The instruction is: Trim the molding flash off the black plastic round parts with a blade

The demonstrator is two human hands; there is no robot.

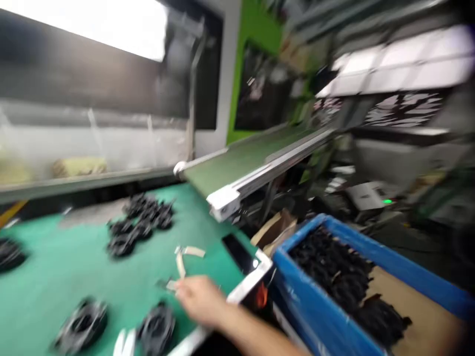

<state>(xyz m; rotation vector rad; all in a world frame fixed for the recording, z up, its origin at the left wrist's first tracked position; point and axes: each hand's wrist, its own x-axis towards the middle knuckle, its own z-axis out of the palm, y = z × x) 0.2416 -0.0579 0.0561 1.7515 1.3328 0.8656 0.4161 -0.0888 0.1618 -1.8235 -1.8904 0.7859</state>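
Note:
My right hand reaches in from the lower right over the green table mat. Its fingers look curled, but motion blur hides them. A small pale piece lies at the fingertips, and I cannot tell whether the hand holds it. Two pale strips lie just beyond it. Black round parts sit close by: one left of the hand, another further left, and a cluster at the back. My left hand is out of view.
A conveyor belt slopes down to the table's right end. A blue crate to the right holds several black parts on cardboard. A dark phone-like slab lies at the table's white edge. Machinery stands behind.

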